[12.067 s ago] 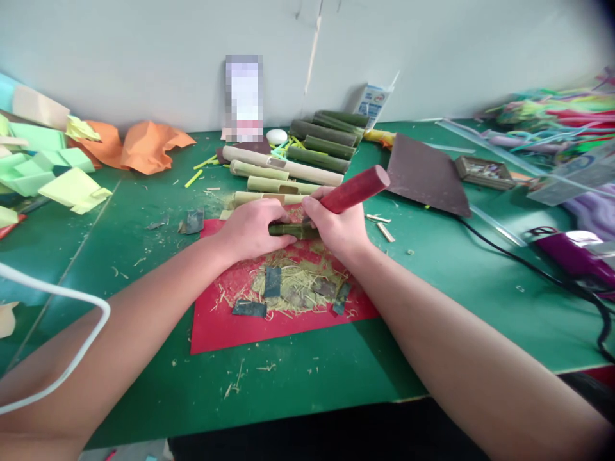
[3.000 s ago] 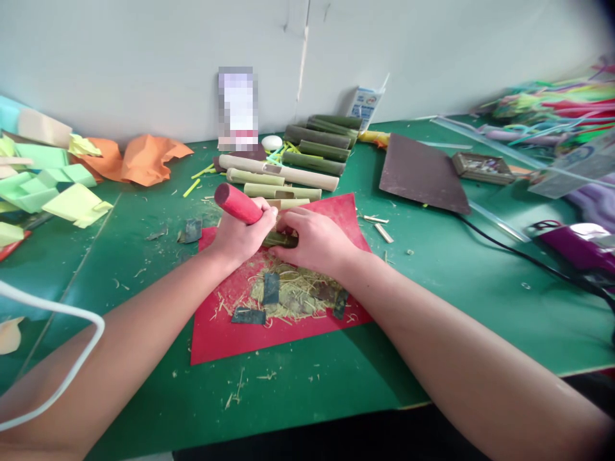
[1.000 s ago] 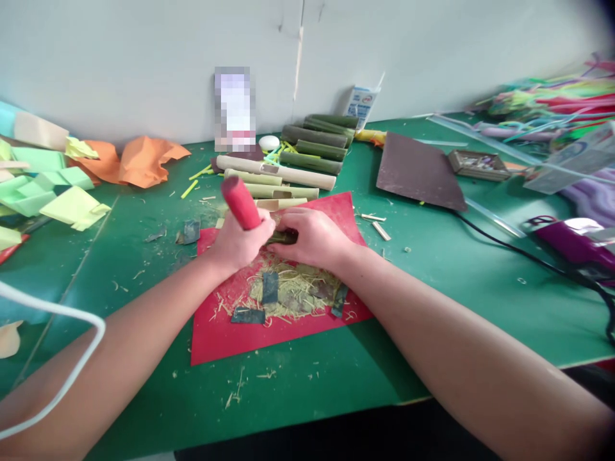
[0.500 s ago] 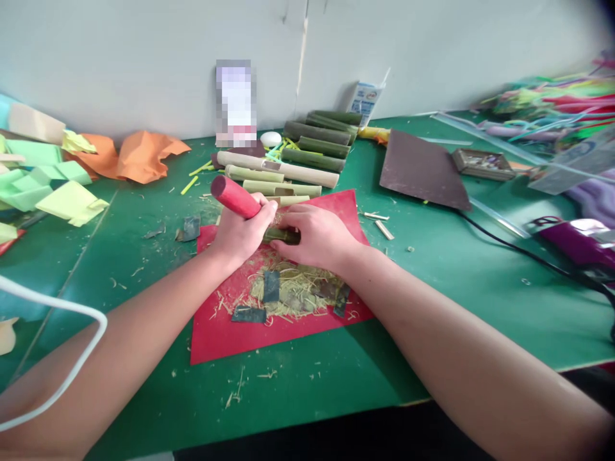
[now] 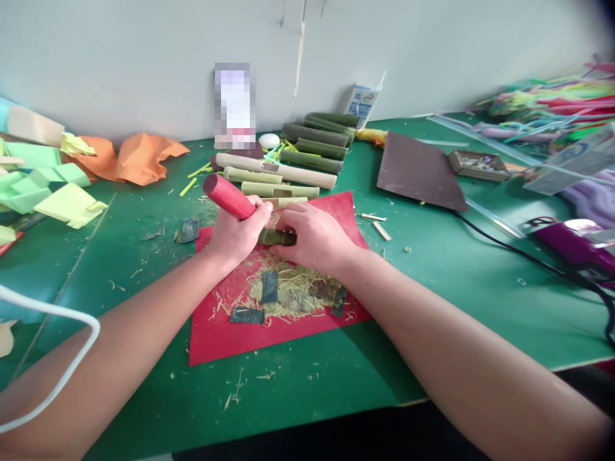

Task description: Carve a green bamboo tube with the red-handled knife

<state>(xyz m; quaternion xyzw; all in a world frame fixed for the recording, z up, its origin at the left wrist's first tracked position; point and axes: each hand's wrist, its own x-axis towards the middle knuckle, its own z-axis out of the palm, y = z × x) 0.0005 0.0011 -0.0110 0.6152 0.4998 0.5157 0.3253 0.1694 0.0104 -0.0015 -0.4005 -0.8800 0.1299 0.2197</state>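
My left hand [image 5: 236, 234] is closed round the red handle [image 5: 227, 196] of a tool, which points up and to the left; its blade is hidden. My right hand [image 5: 314, 237] presses down on a short dark green bamboo piece [image 5: 276, 237] and grips it. Both hands work over a red sheet [image 5: 230, 333] on the green table [image 5: 432, 288]. A heap of pale shavings [image 5: 293, 294] and dark green peel strips [image 5: 269, 287] lies on the sheet just in front of my hands.
Pale and dark bamboo tubes [image 5: 288, 166] lie in rows behind the red sheet. A brown sheet [image 5: 418, 171] and a small tray [image 5: 478, 165] sit to the right, with a black cable [image 5: 528, 259] and a purple tool [image 5: 574, 244]. Crumpled coloured paper [image 5: 139, 157] fills the left.
Twelve seconds ago my right hand held the red handle and my left held the bamboo; the hands have since swapped. In the last second the handle tipped down to the left.
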